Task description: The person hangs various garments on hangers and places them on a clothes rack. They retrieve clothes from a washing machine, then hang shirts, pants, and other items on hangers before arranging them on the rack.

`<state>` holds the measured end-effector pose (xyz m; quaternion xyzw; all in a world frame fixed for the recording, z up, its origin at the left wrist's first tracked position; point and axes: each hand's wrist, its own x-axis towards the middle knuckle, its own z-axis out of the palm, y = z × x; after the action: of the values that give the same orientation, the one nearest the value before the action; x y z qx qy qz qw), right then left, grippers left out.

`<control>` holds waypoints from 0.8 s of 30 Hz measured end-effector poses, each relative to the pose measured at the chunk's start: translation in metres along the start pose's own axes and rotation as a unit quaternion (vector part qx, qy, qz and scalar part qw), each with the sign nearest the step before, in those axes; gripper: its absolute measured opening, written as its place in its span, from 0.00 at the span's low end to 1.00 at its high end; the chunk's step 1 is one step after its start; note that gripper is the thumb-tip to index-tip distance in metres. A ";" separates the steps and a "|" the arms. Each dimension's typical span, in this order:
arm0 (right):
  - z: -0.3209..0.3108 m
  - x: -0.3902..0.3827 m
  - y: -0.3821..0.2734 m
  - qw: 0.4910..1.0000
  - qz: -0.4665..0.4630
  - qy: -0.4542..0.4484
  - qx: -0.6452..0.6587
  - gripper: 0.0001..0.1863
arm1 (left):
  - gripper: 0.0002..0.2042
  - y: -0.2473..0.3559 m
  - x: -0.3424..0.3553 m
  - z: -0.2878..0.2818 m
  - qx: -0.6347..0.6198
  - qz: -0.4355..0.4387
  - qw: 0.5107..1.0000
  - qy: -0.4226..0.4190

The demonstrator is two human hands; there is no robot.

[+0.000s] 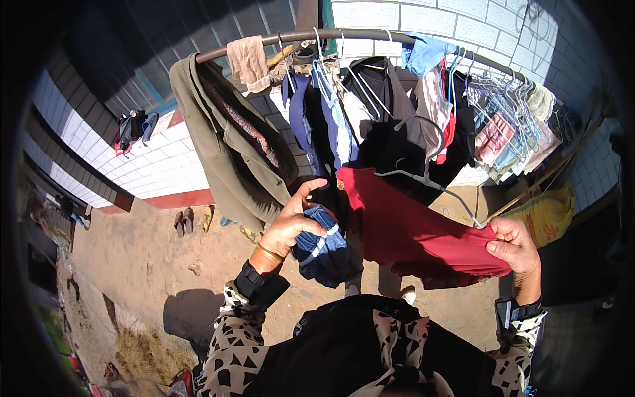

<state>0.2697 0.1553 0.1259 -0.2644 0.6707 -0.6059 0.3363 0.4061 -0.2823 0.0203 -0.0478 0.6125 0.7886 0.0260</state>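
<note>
My left hand, index finger raised, holds a bunched blue denim garment with a pale band, low in front of the hanging clothes. My right hand grips the end of a red garment. A grey hanger runs into the red garment, its right arm reaching down beside my right fingers. The red cloth's upper left corner lies just right of my left index finger.
A curved rail carries an olive coat, shirts and crowded hangers. Beyond are tiled walls. Sandals lie on the concrete ground; a yellow sack and a pole stand at the right.
</note>
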 end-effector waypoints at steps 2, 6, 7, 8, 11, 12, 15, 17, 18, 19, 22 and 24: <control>0.012 0.008 -0.006 0.999 -0.015 -0.020 -0.021 0.11 | 0.52 0.002 -0.006 -0.015 0.020 0.016 0.999 0.020; 0.027 0.022 -0.019 0.998 -0.041 -0.038 -0.030 0.12 | 0.54 0.008 -0.017 -0.033 0.073 -0.020 0.996 0.049; 0.030 0.024 -0.022 0.996 -0.061 -0.064 -0.025 0.12 | 0.54 0.010 -0.021 -0.036 0.075 0.004 0.997 0.031; 0.030 0.026 -0.026 0.997 -0.039 -0.035 -0.051 0.10 | 0.54 0.011 -0.025 -0.036 0.044 0.033 0.997 0.051; 0.031 0.025 -0.037 0.997 -0.065 -0.005 -0.035 0.08 | 0.55 0.019 -0.030 -0.038 0.056 0.024 0.995 0.073; 0.030 0.024 -0.041 0.997 -0.067 -0.006 -0.032 0.07 | 0.56 0.021 -0.030 -0.038 0.062 0.025 0.994 0.088; 0.027 0.023 -0.047 0.997 -0.062 -0.015 -0.034 0.07 | 0.56 0.026 -0.020 -0.037 0.053 0.017 0.993 0.104; 0.022 0.024 -0.049 0.998 -0.047 -0.031 -0.039 0.08 | 0.57 0.030 -0.008 -0.039 0.062 0.028 0.991 0.119; 0.020 0.024 -0.049 0.998 -0.016 -0.039 -0.046 0.12 | 0.57 0.031 -0.002 -0.041 0.094 0.024 0.988 0.124; 0.016 0.025 -0.050 0.995 -0.067 -0.044 -0.054 0.12 | 0.57 0.031 0.004 -0.043 0.104 0.031 0.988 0.106; 0.007 0.022 -0.049 0.979 -0.144 -0.024 -0.142 0.17 | 0.58 0.029 0.024 -0.046 0.108 0.033 0.993 0.018; 0.002 0.017 -0.048 0.981 -0.153 0.000 -0.117 0.18 | 0.59 0.021 0.043 -0.043 0.080 0.070 0.994 -0.009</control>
<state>0.2580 0.1352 0.1716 -0.4017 0.6886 -0.5672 0.2064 0.3627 -0.3303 0.0254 0.0047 0.6755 0.7371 -0.0198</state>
